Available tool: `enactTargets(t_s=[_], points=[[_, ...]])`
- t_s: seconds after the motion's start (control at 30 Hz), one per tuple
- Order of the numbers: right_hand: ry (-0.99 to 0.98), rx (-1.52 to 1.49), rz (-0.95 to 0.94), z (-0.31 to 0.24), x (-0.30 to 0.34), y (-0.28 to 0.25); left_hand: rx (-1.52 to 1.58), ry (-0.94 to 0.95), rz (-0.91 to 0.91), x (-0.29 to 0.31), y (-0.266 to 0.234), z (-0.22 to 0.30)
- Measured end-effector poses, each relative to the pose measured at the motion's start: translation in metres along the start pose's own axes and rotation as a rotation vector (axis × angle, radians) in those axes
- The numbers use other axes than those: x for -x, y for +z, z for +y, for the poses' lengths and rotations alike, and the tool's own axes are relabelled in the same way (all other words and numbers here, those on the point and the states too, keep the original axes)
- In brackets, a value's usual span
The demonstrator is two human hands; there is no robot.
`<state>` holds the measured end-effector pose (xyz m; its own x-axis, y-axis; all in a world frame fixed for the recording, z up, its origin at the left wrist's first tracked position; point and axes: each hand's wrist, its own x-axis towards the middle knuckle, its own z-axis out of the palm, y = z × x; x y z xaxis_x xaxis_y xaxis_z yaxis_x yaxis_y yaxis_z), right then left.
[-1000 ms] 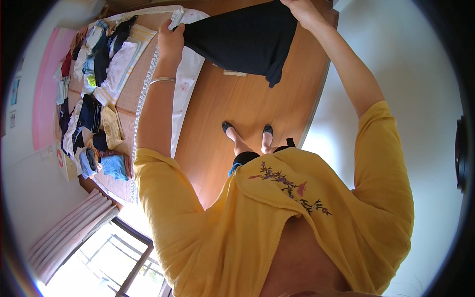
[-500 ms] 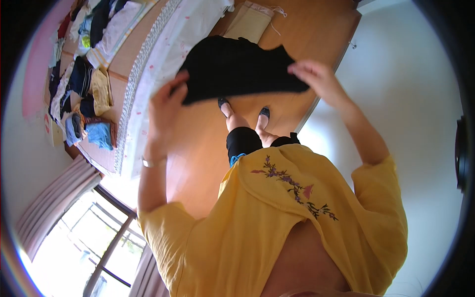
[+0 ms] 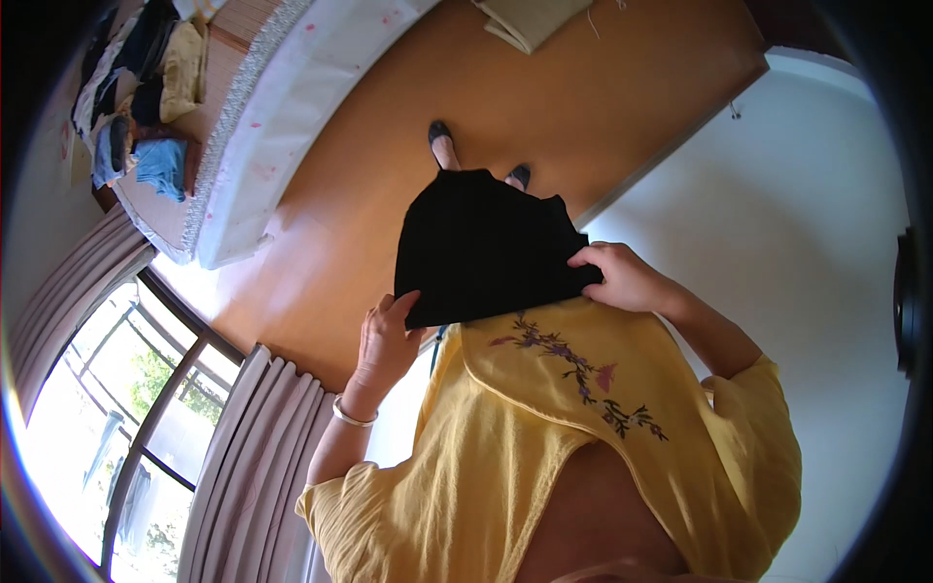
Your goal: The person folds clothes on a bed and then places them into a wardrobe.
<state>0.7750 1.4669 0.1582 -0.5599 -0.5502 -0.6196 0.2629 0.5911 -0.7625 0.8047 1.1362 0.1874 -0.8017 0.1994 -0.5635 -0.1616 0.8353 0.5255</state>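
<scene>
I hold a black garment [image 3: 481, 248] in front of my yellow embroidered top [image 3: 573, 428]. My left hand [image 3: 389, 335], with a silver bangle on the wrist, grips the garment's lower left corner. My right hand [image 3: 622, 277] pinches its right edge close to my chest. The cloth hangs flat between both hands and hides most of my legs; only my two dark shoes [image 3: 442, 136] show past its far edge on the wooden floor [image 3: 389, 126].
A white bed [image 3: 292, 97] with a beaded edge lies at the upper left, and beyond it a shelf holds folded clothes [image 3: 160, 160]. A beige folded cloth [image 3: 530, 19] lies on the floor at the top. Curtains [image 3: 258, 457] and a window are at the lower left, a white wall [image 3: 777, 194] at the right.
Both hands have drawn the black garment from out over the bed and floor back in to my chest. The view has swung away from the bed toward the window.
</scene>
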Motion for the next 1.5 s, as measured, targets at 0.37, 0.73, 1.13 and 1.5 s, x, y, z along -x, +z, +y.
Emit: enactTargets(t_s=[0.37,0.73,1.13,1.5], points=[[-0.533,0.354,0.468,-0.111,-0.101,-0.131,-0.396,0.286,0.365,-0.085,-0.170,-0.002],[-0.806,0.398,0.651,-0.338,-0.267,-0.253,-0.600,0.421,0.757,-0.159,-0.425,-0.039],[-0.800,0.477,0.504,-0.256,-0.418,-0.191,-0.541,0.225,0.856,-0.237,-0.323,-0.170],[-0.588,0.532,0.200,-0.145,-0.525,-0.170,-0.109,0.059,0.567,-0.322,-0.194,-0.282]])
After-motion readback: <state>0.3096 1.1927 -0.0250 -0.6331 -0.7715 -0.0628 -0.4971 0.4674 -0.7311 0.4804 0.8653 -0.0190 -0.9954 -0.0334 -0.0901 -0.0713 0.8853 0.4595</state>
